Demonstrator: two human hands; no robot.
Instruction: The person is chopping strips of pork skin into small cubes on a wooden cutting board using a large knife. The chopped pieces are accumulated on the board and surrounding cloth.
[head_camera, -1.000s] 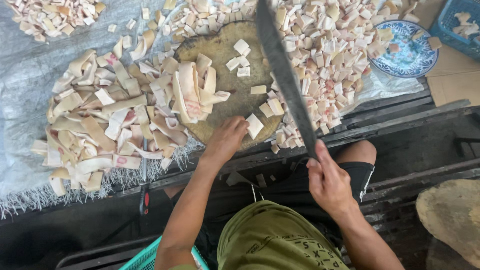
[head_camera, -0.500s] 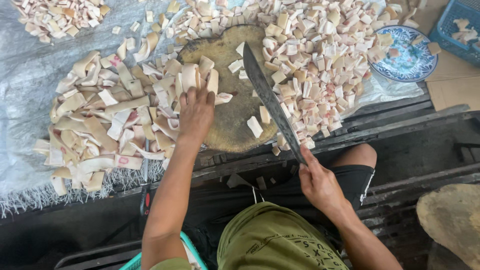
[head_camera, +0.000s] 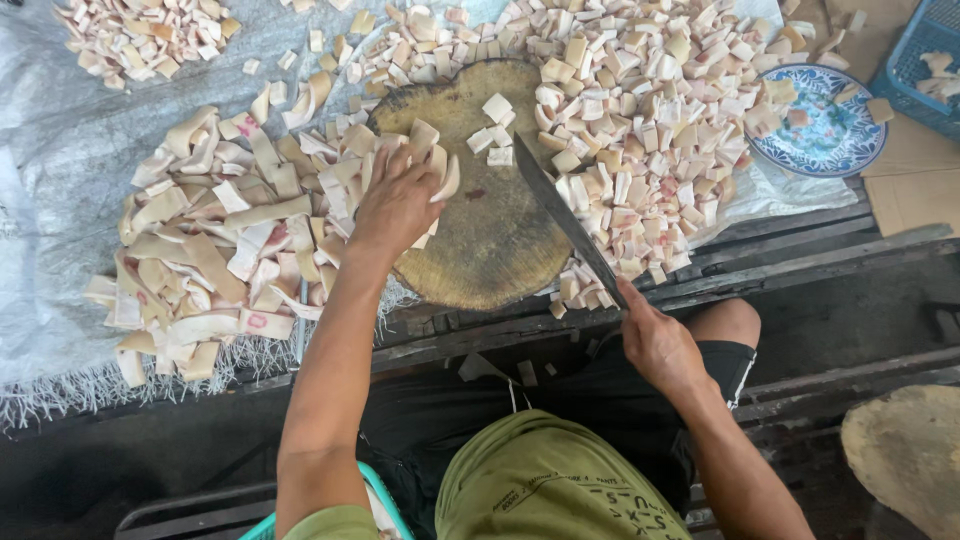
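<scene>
A patterned blue plate (head_camera: 822, 130) lies far right on grey sheeting (head_camera: 70, 150). Beside it sits a blue basket (head_camera: 925, 65). Brown cardboard (head_camera: 915, 195) lies nearer.

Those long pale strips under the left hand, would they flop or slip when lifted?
Probably bendy: several long strips lie curved. Possibly slippery, since they look moist. The left hand grabs a bunch together, so each seems light.

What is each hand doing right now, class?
Left hand: closed on pale strips at the chopping block.
Right hand: closed on the knife.
</scene>
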